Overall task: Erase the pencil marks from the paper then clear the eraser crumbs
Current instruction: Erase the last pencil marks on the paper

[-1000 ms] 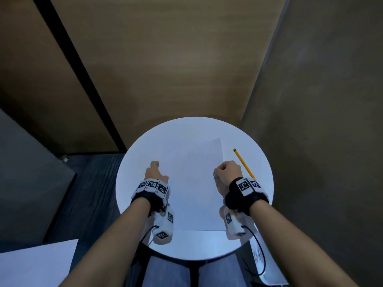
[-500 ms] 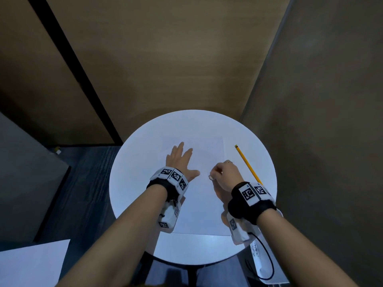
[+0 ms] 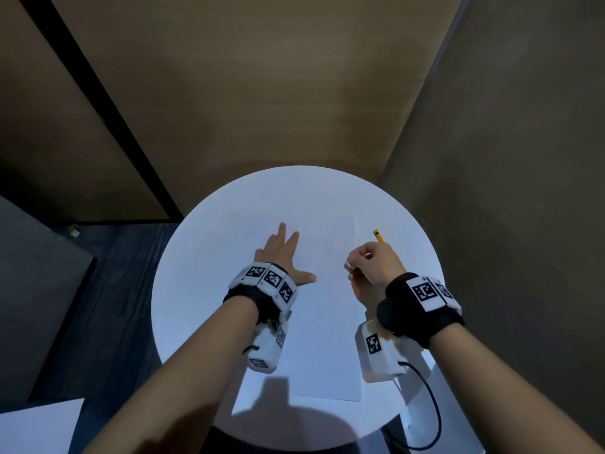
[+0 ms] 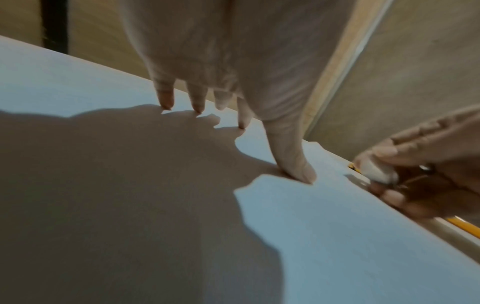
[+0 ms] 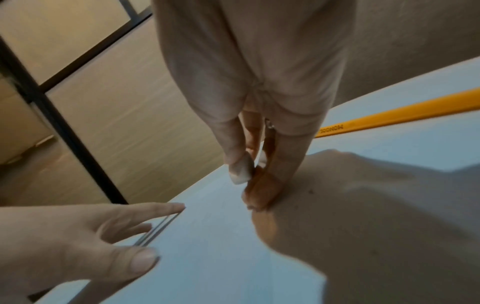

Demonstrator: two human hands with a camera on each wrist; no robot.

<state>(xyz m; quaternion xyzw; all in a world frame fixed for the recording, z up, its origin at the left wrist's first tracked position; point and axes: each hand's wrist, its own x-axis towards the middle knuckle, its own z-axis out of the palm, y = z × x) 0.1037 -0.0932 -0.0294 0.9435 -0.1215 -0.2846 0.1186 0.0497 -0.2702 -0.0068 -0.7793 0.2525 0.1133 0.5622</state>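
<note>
A white sheet of paper [image 3: 327,326] lies on the round white table [image 3: 196,290], with faint pencil marks [image 3: 339,239] near its far right corner. My left hand [image 3: 284,253] lies flat on the sheet's far left part with fingers spread; its fingertips [image 4: 166,102] press the paper. My right hand [image 3: 366,263] is at the sheet's right edge and pinches a small white eraser [image 3: 349,265], also seen in the left wrist view as the eraser [image 4: 378,173], low over the paper. A yellow pencil [image 3: 378,236] lies on the table just beyond that hand.
Brown wall panels stand close behind the table and a grey wall [image 3: 507,191] at its right. In the right wrist view the pencil [image 5: 394,117] runs past the knuckles. A black cable [image 3: 433,417] hangs off the near right rim. Another white sheet [image 3: 36,427] lies low at left.
My left hand has opened from a fist and moved right onto the paper, fingers spread flat. My right hand stays closed at the sheet's right edge, shifted a little.
</note>
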